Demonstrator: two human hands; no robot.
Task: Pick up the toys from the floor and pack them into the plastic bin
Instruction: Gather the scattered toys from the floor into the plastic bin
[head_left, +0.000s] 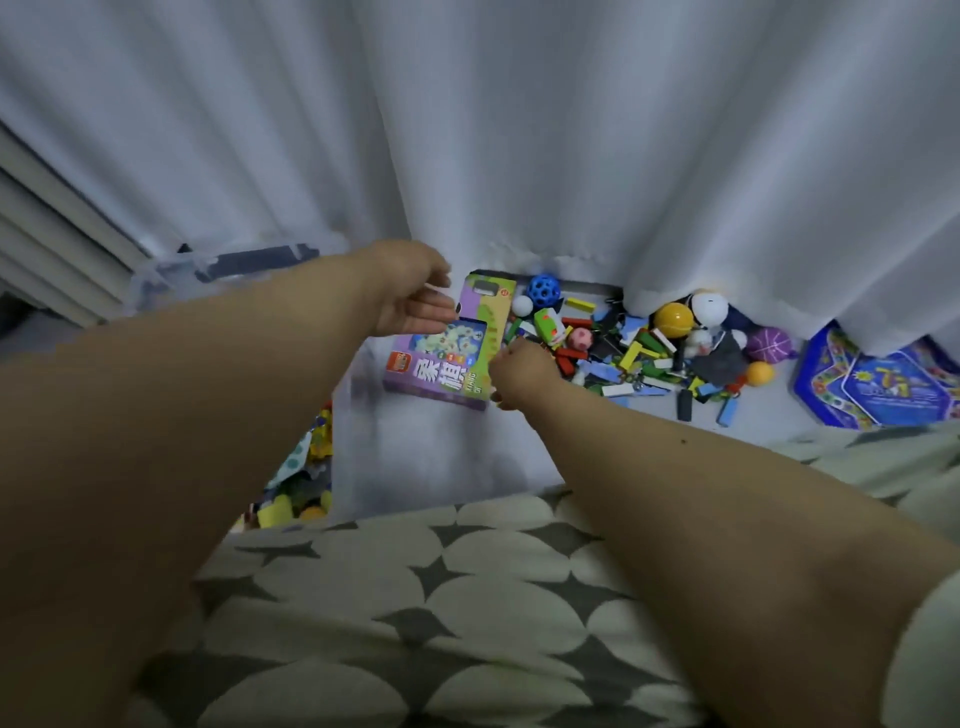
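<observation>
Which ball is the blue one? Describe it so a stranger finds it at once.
Start at the white curtain; the toy pile lies at its hem. At the pile's far left corner, beside the purple box, sits the blue ball, the only one riddled with holes.

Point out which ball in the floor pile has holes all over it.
The blue ball, at the back of the pile beside the curtain. Its surface is a lattice of holes; the yellow ball and orange ball are smooth.

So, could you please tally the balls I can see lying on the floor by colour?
Blue ball: 1
White ball: 1
Yellow ball: 1
Orange ball: 1
Purple ball: 1
Pink ball: 1
Total: 6
</observation>
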